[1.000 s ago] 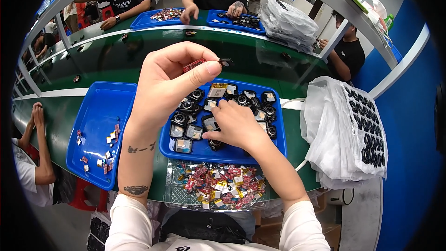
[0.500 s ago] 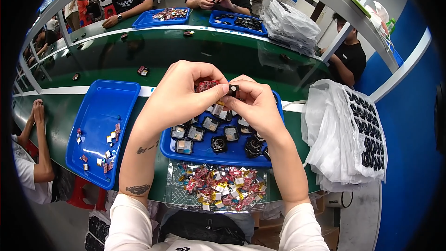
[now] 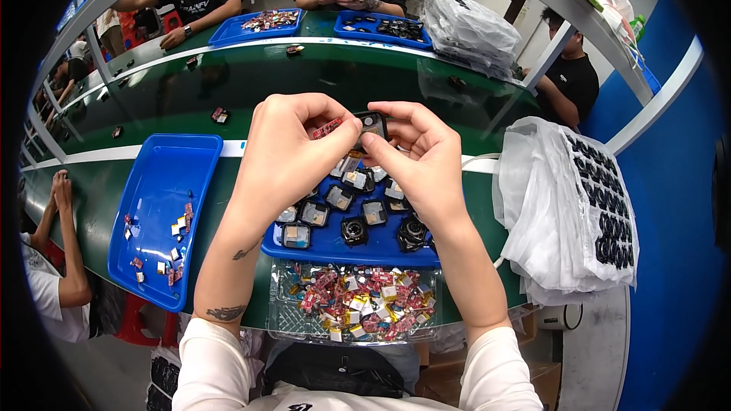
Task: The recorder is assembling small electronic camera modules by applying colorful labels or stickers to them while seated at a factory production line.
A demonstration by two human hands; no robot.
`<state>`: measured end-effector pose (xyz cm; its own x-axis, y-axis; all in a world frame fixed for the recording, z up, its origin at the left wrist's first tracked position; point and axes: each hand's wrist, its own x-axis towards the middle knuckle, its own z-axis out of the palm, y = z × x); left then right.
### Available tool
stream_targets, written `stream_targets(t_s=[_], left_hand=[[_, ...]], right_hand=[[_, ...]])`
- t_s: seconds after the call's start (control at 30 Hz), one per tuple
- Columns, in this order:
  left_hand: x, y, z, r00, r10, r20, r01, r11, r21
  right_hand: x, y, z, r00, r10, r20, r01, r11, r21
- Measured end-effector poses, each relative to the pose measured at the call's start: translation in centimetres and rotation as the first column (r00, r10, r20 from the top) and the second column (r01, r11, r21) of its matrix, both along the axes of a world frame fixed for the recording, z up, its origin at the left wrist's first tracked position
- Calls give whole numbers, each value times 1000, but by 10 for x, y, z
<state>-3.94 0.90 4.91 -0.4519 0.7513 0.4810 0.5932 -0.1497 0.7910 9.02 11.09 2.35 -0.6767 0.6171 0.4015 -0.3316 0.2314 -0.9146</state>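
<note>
In front of my chest, over the middle blue tray [image 3: 388, 255], both hands are raised and close together. My left hand [image 3: 285, 144] pinches a small red circuit board [image 3: 327, 129] between thumb and fingers. A square black watch case [image 3: 373, 122] is gripped by my right hand [image 3: 422, 156], its thumb across the near face. The board and case are side by side, nearly touching; whether a wire joins them I cannot make out. Below, the tray holds several black watch cases [image 3: 314, 213] with grey and tan insides, partly hidden by my hands and wrists.
Nearest me, a clear plastic tray [image 3: 285, 316] holds heaped red boards and small batteries. A blue tray [image 3: 164, 175] stands left with scattered boards. Stacked white sheets with black parts [image 3: 563, 213] lie right. Beyond runs a green conveyor [image 3: 304, 80] carrying parts; co-workers sit around it.
My right hand has turned the black case so more of its face shows. The red board has tilted in my left fingers. Parts on the conveyor have shifted slightly left.
</note>
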Motion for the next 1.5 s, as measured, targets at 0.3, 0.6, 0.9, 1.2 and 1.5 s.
stream_targets(t_s=[0.3, 0.6, 0.9, 1.2, 1.5], left_hand=[[-3, 2, -2, 998, -44, 55, 45, 999, -10], [-10, 2, -3, 989, -92, 112, 96, 995, -31], [-9, 2, -3, 967, -139, 214, 143, 990, -1], [-3, 1, -4, 982, -65, 175, 67, 998, -5], [11, 9, -11, 993, 4, 116, -24, 985, 169]], right_hand=[[1, -4, 2, 998, -56, 11, 55, 992, 111], [2, -6, 3, 997, -77, -3, 76, 988, 135], [1, -6, -1, 995, -89, -46, 96, 975, 202], [-3, -9, -3, 981, -157, -110, 177, 963, 202], [-2, -4, -6, 959, -211, -191, 253, 939, 233]])
